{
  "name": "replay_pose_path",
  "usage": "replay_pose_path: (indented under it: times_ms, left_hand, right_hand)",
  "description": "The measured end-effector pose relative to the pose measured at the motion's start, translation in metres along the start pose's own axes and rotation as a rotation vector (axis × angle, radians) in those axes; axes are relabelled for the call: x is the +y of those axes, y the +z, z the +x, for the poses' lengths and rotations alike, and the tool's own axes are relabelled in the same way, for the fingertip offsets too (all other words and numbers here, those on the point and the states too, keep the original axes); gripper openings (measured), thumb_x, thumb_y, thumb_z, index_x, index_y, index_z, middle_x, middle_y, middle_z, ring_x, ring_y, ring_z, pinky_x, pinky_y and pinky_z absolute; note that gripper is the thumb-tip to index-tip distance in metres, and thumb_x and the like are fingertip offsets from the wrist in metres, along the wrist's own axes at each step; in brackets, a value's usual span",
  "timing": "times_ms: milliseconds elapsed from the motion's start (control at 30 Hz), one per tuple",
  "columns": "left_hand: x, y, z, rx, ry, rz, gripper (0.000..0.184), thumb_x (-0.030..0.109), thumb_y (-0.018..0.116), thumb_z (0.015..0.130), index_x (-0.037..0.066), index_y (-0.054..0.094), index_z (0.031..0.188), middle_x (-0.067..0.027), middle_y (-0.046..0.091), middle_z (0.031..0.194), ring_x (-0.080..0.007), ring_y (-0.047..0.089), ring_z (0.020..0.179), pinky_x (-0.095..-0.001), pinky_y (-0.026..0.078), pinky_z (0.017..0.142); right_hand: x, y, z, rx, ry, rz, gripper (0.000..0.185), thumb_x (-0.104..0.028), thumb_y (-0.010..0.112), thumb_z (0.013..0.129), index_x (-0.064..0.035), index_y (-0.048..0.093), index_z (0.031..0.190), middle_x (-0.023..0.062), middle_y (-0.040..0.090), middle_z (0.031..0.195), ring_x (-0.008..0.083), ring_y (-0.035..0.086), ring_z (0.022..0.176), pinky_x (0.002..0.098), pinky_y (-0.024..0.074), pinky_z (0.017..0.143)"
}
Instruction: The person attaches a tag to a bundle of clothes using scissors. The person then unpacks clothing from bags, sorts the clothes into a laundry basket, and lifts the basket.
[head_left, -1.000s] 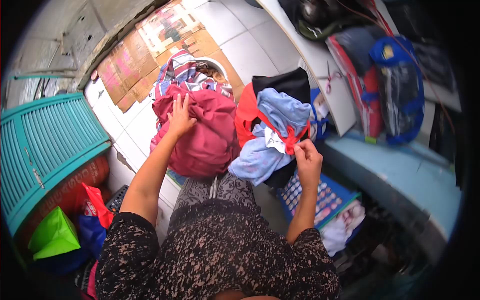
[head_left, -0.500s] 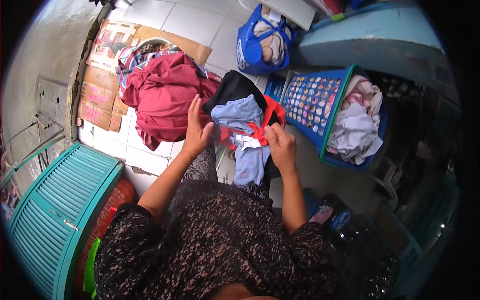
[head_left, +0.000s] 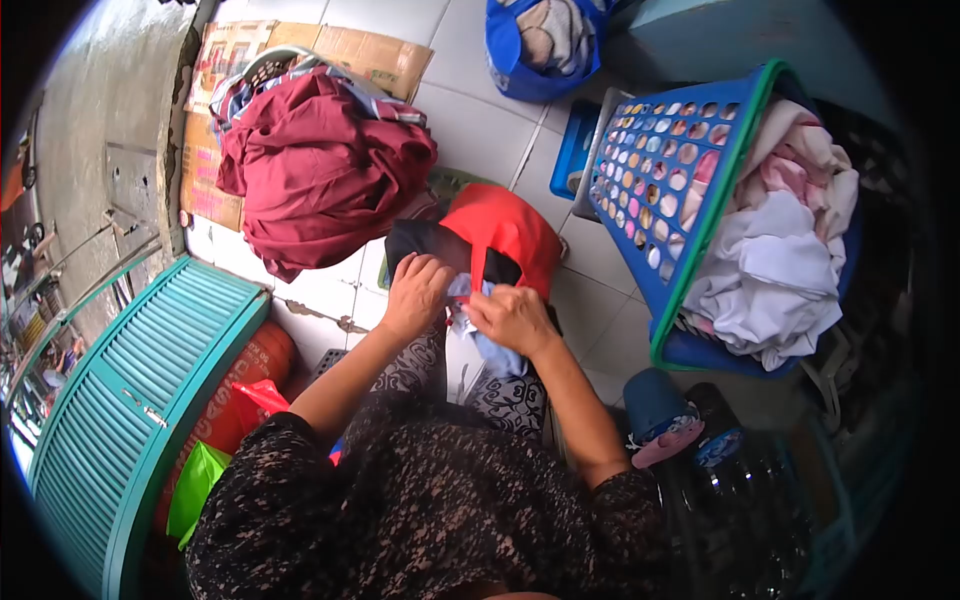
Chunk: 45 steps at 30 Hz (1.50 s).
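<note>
Right hand [head_left: 512,318] pinches a red strap [head_left: 479,268] between thumb and fingertips; left hand [head_left: 418,292] curls beside it, over black cloth [head_left: 412,240], though what it grips is unclear. Red cloth [head_left: 520,232] and light-blue cloth [head_left: 502,356] lie bundled with the black in front of the lap. To the right, a blue perforated basket [head_left: 655,185] with a green rim lies tilted, holding white and pinkish clothes [head_left: 775,260]. Beyond, 1 blue bag [head_left: 515,75] contains grey and beige fabric [head_left: 552,38]. Maroon cloth [head_left: 320,165] heaps over a pale-rimmed container [head_left: 285,54] on cardboard [head_left: 385,62]
</note>
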<state>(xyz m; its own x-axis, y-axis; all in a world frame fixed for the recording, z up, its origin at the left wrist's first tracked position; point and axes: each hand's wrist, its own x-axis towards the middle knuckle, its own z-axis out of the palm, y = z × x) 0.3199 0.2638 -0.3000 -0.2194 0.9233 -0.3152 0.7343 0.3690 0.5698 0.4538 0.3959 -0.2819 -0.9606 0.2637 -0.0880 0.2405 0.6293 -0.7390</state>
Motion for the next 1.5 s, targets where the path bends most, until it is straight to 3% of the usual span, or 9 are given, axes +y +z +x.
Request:
replay_pose_path:
  times_ms: [267,433,600,700,900,1100,1167,1300,1500]
  left_hand:
    - [-0.048,0.062,0.001,0.246,-0.27,-0.106,0.039,0.017,0.071,0.063,0.002,0.052,0.093,-0.014,0.052,0.086,-0.0325,0.051,0.084,-0.0388,0.042,0.074]
    - [-0.125,0.164,0.067,0.237,-0.623,-0.341,0.03,0.012,0.056,0.076,0.002,0.046,0.102,-0.0201,0.051,0.091,-0.0389,0.049,0.093,-0.0429,0.039,0.081]
    - [-0.145,0.167,0.111,0.244,-0.832,-0.43,0.042,0.015,0.052,0.08,0.0,0.042,0.118,-0.0267,0.05,0.109,-0.0408,0.047,0.102,-0.0436,0.037,0.087]
    - [-0.156,0.173,0.11,0.514,-0.618,-0.274,0.039,0.017,0.051,0.081,0.002,0.044,0.116,-0.0264,0.052,0.106,-0.0409,0.05,0.099,-0.044,0.038,0.084]
    - [-0.138,0.128,0.109,0.1,-0.8,-0.685,0.055,0.021,0.048,0.08,0.0,0.031,0.128,-0.027,0.041,0.122,-0.0388,0.037,0.116,-0.0367,0.027,0.099]
    - [-0.088,0.128,0.082,0.477,-0.559,-0.083,0.059,0.004,0.056,0.068,0.001,0.037,0.124,-0.0219,0.038,0.124,-0.0399,0.037,0.114,-0.0463,0.03,0.094]
    - [-0.076,0.12,0.07,0.496,-0.395,-0.153,0.063,0.003,0.057,0.066,0.002,0.036,0.125,-0.0188,0.035,0.126,-0.0374,0.035,0.116,-0.0464,0.028,0.096]
    - [-0.093,0.132,0.04,0.206,0.067,-0.288,0.053,0.002,0.055,0.066,0.006,0.043,0.118,-0.0133,0.046,0.113,-0.0306,0.045,0.107,-0.0399,0.038,0.088]
    - [-0.131,0.162,0.032,-0.191,0.201,-0.348,0.033,0.005,0.052,0.072,0.011,0.051,0.105,-0.0063,0.052,0.093,-0.0236,0.053,0.092,-0.0354,0.045,0.079]
  right_hand:
    - [0.068,0.066,0.06,-0.163,-0.052,0.032,0.018,-0.034,0.056,0.079,-0.0159,0.059,0.079,0.0104,0.055,0.064,0.0262,0.059,0.061,0.0388,0.0485,0.051]
    - [0.177,0.131,0.128,-0.298,0.086,0.101,0.025,-0.032,0.048,0.084,-0.0078,0.053,0.079,0.0163,0.057,0.08,0.0326,0.056,0.081,0.0426,0.0448,0.072]
    - [0.185,0.11,0.17,-0.097,0.094,0.173,0.016,-0.02,0.052,0.081,-0.0047,0.05,0.084,0.013,0.055,0.088,0.0307,0.05,0.092,0.041,0.0408,0.078]
    - [0.194,0.107,0.149,0.211,0.044,0.075,0.012,-0.009,0.057,0.075,-0.0048,0.05,0.084,0.01,0.052,0.093,0.0297,0.049,0.092,0.0382,0.0392,0.081]
    - [0.16,0.112,0.106,0.356,0.151,-0.052,0.012,-0.004,0.059,0.073,-0.0054,0.054,0.083,0.0078,0.053,0.096,0.0258,0.052,0.089,0.0349,0.0425,0.077]
    - [0.16,0.079,0.134,0.577,0.181,-0.006,0.012,0.0,0.056,0.073,-0.0043,0.055,0.084,0.0085,0.054,0.093,0.0258,0.053,0.091,0.0348,0.0425,0.079]
    - [0.165,0.045,0.166,0.61,0.158,-0.109,0.02,0.003,0.054,0.073,-0.0049,0.055,0.091,0.0102,0.052,0.099,0.0279,0.05,0.096,0.0371,0.0413,0.083]
    - [0.174,-0.027,0.246,0.648,0.085,-0.226,0.021,-0.005,0.053,0.076,-0.0057,0.055,0.097,0.0127,0.05,0.105,0.0296,0.048,0.102,0.0369,0.0374,0.089]
    - [0.19,-0.083,0.339,0.487,-0.024,-0.641,0.039,-0.015,0.057,0.075,-0.0111,0.05,0.113,0.0106,0.044,0.12,0.0304,0.044,0.108,0.039,0.0398,0.089]
